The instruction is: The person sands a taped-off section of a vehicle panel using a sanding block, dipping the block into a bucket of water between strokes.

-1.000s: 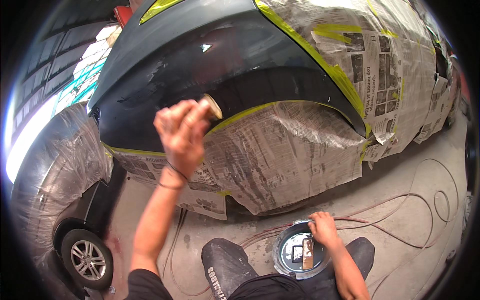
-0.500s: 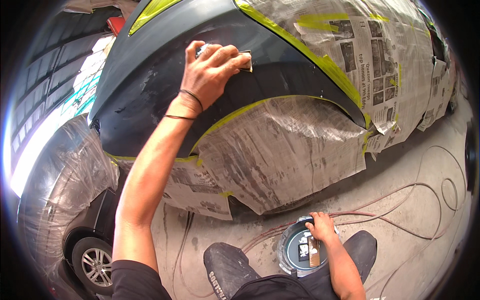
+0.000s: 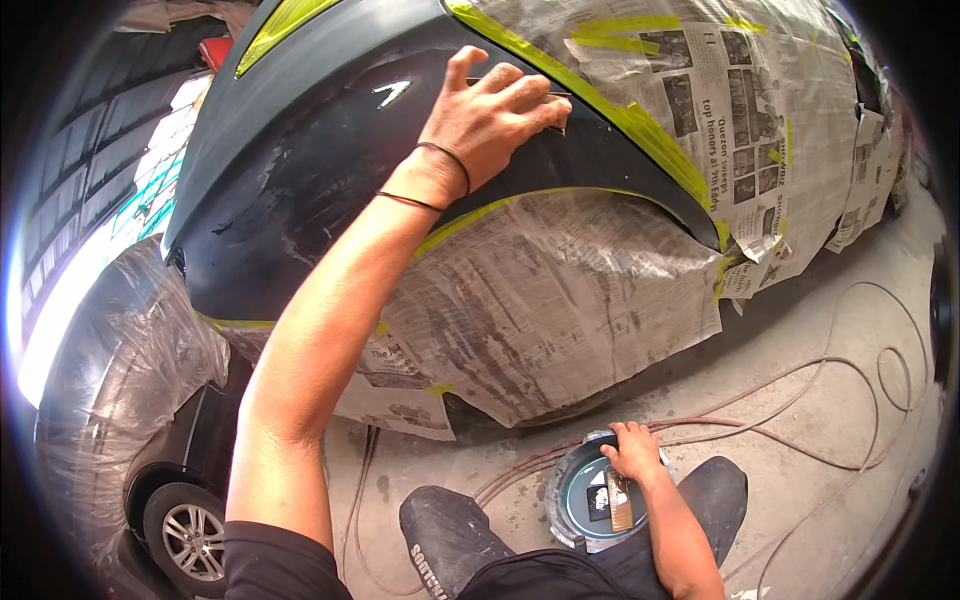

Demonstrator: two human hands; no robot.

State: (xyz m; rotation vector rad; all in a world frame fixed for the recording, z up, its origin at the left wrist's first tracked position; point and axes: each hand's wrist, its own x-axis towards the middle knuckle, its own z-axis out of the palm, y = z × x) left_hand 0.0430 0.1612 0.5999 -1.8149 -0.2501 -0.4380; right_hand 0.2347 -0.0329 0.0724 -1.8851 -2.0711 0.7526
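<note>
My left hand (image 3: 490,115) reaches up and presses a thin flat sanding sheet (image 3: 555,100) against the dark grey car fender (image 3: 300,200), near the yellow-green masking tape line (image 3: 620,115). Only the sheet's edge shows past my fingers. My right hand (image 3: 632,452) rests low on the rim of a round bucket (image 3: 565,490) on the floor between my knees. Inside the bucket lie a dark pad and a brown block.
Newspaper masking (image 3: 560,300) covers the wheel arch and the body to the right. A second car under clear plastic film (image 3: 120,400) stands at left, its wheel (image 3: 190,540) showing. A hose or cable (image 3: 830,400) loops over the concrete floor at right.
My left hand has risen from the wheel arch edge to the upper fender and slid right along the panel with the sheet. My right hand has stayed at the bucket.
</note>
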